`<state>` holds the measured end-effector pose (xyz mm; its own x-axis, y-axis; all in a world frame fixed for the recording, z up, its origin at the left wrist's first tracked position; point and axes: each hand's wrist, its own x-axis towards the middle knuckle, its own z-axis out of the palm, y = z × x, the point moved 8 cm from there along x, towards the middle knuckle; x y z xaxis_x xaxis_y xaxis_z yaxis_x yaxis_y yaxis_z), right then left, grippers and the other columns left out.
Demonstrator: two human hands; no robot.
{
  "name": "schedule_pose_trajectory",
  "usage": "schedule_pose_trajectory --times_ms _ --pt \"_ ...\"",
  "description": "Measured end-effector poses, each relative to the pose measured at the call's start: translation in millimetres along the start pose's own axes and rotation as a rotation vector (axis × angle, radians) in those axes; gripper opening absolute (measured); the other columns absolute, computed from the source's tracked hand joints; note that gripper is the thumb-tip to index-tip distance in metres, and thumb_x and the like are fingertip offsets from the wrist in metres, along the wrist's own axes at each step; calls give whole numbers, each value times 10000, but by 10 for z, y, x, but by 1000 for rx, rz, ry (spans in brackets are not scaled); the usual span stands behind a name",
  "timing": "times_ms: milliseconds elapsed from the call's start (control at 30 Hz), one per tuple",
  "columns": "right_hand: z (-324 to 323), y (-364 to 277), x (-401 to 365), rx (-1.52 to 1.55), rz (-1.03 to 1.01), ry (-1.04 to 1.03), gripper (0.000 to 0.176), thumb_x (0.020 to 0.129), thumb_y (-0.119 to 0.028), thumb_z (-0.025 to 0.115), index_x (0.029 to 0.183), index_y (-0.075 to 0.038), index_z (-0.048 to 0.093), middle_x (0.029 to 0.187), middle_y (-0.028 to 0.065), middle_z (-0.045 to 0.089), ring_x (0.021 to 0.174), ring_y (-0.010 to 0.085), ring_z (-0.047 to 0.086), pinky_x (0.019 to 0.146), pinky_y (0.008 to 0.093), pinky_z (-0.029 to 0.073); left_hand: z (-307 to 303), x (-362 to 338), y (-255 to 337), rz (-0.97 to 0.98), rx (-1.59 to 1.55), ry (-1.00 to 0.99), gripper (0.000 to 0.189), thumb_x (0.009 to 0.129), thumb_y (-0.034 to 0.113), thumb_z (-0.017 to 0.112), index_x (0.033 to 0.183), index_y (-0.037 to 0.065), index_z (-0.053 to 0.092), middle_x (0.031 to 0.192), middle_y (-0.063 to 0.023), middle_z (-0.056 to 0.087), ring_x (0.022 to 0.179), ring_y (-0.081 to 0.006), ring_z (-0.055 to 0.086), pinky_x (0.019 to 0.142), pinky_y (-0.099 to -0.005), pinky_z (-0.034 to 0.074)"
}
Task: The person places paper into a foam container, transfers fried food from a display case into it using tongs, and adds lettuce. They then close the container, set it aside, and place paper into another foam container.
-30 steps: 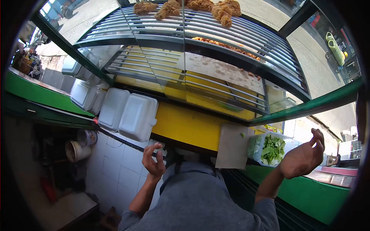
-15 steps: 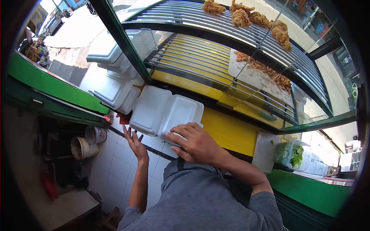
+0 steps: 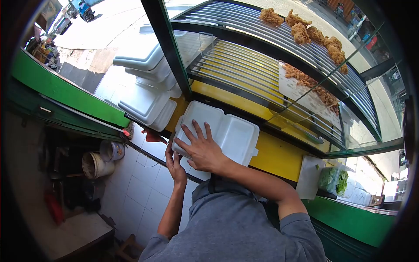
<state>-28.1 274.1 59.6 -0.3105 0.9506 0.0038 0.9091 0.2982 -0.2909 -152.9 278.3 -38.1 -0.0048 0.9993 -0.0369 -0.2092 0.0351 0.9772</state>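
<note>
The white foam box (image 3: 231, 131) has slid right since 0.5 s ago, off the stack of boxes (image 3: 146, 102), to the near-left edge of the yellow counter (image 3: 275, 159). The right hand (image 3: 201, 152) lies flat on its lid, grip open. The left hand (image 3: 175, 165) reaches under the overhanging corner, its grip hidden, so 2 hands now steady the box.

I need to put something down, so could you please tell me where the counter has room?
The yellow counter is bare between the foam box that the right hand and left hand touch and the white cutting board. Left of that box, stacked foam boxes crowd it; a greens tub sits far right.
</note>
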Motion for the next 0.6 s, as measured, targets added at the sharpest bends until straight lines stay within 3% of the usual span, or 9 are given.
schedule_pose_trajectory --times_ms 100,300,400,600 --pt "78 -22 32 -50 -4 121 768 763 -358 718 1442 -207 395 1543 199 235 1419 501 139 1081 721 126 -15 36 0 16 2 -30 408 1029 181 440 1409 39 405 1419 -110 439 1271 -224 472 1053 -391 434" --pt "121 -74 76 -124 -7 147 694 791 -371 698 1405 -160 455 1505 207 325 1358 564 246 1016 774 185 -76 54 -73 -18 11 -111 443 1017 160 456 1445 77 374 1491 -84 388 1333 -214 415 1081 -402 402" --pt "144 -76 95 -142 -8 156 660 811 -381 682 1392 -149 473 1489 209 354 1340 569 283 1005 781 190 -96 60 -121 -18 -51 -108 434 1007 129 485 1428 62 410 1440 -100 446 1350 -214 386 1129 -388 311" --pt "135 -76 97 -147 -4 167 636 821 -388 673 1377 -141 488 1477 210 374 1333 568 301 1013 772 194 -124 92 -203 -35 -137 -165 447 998 130 505 1431 68 412 1458 -82 432 1364 -209 369 1130 -382 311"
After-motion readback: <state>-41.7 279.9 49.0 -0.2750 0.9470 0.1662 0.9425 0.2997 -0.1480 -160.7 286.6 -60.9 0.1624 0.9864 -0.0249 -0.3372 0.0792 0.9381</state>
